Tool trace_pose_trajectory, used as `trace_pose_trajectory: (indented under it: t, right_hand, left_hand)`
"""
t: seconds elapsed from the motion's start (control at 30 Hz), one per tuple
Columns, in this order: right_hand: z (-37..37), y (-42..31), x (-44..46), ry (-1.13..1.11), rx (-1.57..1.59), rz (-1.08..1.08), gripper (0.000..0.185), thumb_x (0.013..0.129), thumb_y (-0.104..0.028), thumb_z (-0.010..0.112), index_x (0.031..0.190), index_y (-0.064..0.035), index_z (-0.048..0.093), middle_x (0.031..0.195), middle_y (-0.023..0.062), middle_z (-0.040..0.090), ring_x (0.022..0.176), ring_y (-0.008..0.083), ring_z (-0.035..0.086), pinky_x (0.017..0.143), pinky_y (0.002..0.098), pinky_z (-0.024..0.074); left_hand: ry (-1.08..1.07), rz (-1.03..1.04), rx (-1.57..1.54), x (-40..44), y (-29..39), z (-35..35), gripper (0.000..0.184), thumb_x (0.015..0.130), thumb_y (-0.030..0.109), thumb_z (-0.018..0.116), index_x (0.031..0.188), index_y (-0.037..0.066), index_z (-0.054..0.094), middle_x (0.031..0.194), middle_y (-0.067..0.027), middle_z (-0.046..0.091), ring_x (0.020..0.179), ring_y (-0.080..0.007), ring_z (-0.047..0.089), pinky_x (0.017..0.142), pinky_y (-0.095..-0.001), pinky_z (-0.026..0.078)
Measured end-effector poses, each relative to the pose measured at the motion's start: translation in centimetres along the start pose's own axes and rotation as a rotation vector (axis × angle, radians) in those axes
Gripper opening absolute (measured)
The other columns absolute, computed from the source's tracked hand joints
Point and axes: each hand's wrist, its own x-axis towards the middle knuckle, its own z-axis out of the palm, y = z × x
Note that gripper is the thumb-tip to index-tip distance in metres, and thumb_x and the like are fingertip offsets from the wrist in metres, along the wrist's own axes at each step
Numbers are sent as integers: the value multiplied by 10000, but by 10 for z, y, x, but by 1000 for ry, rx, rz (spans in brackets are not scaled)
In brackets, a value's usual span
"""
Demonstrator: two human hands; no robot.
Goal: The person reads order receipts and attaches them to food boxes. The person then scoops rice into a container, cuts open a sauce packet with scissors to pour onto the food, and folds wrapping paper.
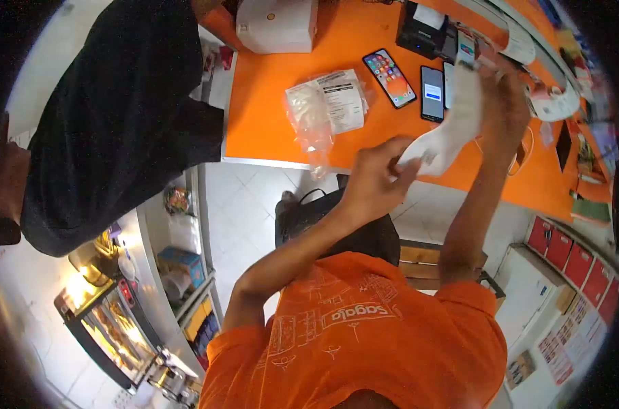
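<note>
A long white receipt (465, 102) curves in the air over the front of the orange counter (262, 129). My left hand (379, 178) pinches its lower end between thumb and fingers. At the strip's upper end is my right hand (506, 102), blurred by motion, its fingers closed on the paper. Behind the receipt lie a dark phone with a lit screen (432, 94) and a second phone, partly covered. Another phone (390, 78) with app icons showing rests to their left. A clear plastic bag (311, 112) lies under or against a printed slip (343, 102).
A black receipt printer (422, 31) and a white machine (277, 26) stand at the back. Paper strips (553, 102) curl on the right. A person in black (118, 129) stands on my left, above a lit food warmer (112, 327). A black seat (364, 238) is below the counter.
</note>
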Motion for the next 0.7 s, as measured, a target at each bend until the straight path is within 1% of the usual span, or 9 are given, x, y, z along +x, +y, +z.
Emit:
trace_pose_trajectory:
  t: [0.07, 0.2, 0.27, 0.4, 0.47, 0.5, 0.57, 0.6, 0.7]
  right_hand:
    - [-8, -8, 50, -113, -273, -32, 225, 893, -198, 673, 1101, -114, 686, 852, 14, 643, 804, 107, 545, 723, 267, 448]
    - [-14, 13, 115, -120, -431, -178, 272, 903, -296, 674, 1154, -192, 694, 930, 14, 670, 809, 96, 593, 739, 258, 478]
    - [6, -6, 121, -109, -80, -231, 274, 871, -211, 659, 1079, -34, 662, 880, 94, 678, 728, 246, 608, 647, 375, 455]
    - [-7, 46, 143, -226, -222, -273, 216, 864, -117, 657, 1061, -30, 674, 889, 38, 670, 806, 162, 583, 714, 309, 423]
    - [-5, 145, 166, -77, 127, -14, 172, 869, -125, 654, 993, -10, 684, 891, 58, 674, 837, 172, 589, 764, 317, 427]
    - [-1, 113, 158, -82, 134, -20, 172, 869, -125, 654, 993, -10, 684, 891, 58, 674, 837, 172, 589, 764, 317, 427]
    - [-2, 15, 135, -241, -342, -335, 253, 839, -46, 612, 1087, -40, 661, 1016, 89, 664, 954, 223, 587, 846, 356, 435]
    - [-1, 40, 145, -162, -423, -422, 288, 884, -329, 689, 1148, -215, 697, 967, 33, 683, 813, 126, 596, 753, 298, 484]
    - [-7, 47, 148, -239, -433, -316, 283, 865, -298, 699, 1139, -230, 697, 1016, 2, 689, 953, 161, 611, 840, 305, 472]
  left_hand:
    - [155, 157, -139, 38, 21, 19, 258, 903, 20, 615, 1159, 10, 591, 914, -32, 668, 787, -61, 617, 646, -214, 484]
    - [180, 117, -234, 87, 34, 34, 189, 911, 12, 598, 1092, 1, 543, 972, -54, 682, 885, -74, 629, 702, -223, 494]
    - [189, 108, -306, 99, 28, 41, 188, 915, 7, 591, 1096, -5, 539, 979, -66, 682, 912, -85, 631, 715, -227, 502]
    - [233, 49, -331, 106, 23, 49, 201, 925, -7, 575, 1120, -21, 528, 999, -90, 678, 942, -117, 638, 749, -242, 528]
    - [250, 46, -340, 108, 21, 53, 207, 926, -3, 576, 1126, -18, 528, 1017, -93, 673, 945, -126, 640, 756, -247, 536]
    - [253, 54, -351, 110, 21, 54, 214, 926, 1, 578, 1133, -15, 527, 1036, -96, 669, 948, -135, 642, 764, -252, 543]
    - [277, 74, -366, 110, 21, 55, 215, 928, 12, 581, 1135, -14, 527, 1040, -96, 665, 940, -138, 644, 762, -255, 547]
    - [291, 85, -385, 112, 23, 56, 218, 931, 22, 585, 1138, -13, 527, 1045, -97, 662, 932, -142, 646, 759, -258, 550]
    - [320, 99, -365, 111, 32, 55, 231, 933, 42, 592, 1149, -9, 526, 1041, -91, 661, 909, -139, 646, 757, -253, 545]
